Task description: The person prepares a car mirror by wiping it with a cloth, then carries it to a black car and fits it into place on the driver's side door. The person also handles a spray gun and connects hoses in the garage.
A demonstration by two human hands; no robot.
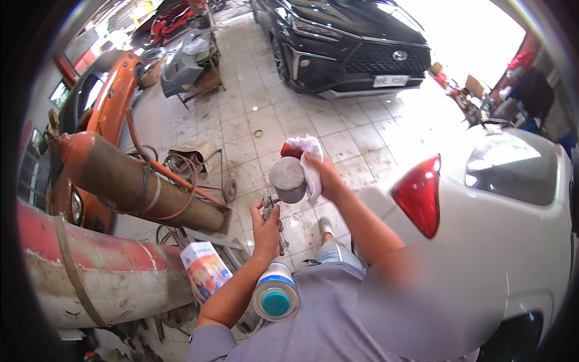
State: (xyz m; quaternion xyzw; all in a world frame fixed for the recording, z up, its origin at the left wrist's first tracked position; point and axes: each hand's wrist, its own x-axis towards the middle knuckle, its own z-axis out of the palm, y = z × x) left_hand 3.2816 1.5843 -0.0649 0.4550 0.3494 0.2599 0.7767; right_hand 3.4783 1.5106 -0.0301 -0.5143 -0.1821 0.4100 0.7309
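My left hand (265, 232) is closed round the metal body of a spray gun (269, 208), held out in front of my waist. A round grey cup (288, 175) sits on the gun, its flat top toward me. With my right hand (327, 179) I grip a white cloth (311, 157) against the far right side of the cup. Something red (291, 149) shows beside the cloth; its kind is unclear. Below my left hand, close to my body, stands a metal can (276, 292) with a teal cap. A printed white box (205, 271) is left of my left forearm.
A red and beige tank (114, 271) and a strapped gas cylinder (142, 181) lie at left. The white car (482, 241) with its red tail light (420, 196) is close on my right. Ahead are a black car (356, 45), an orange car (114, 102) and a grey bumper (184, 66).
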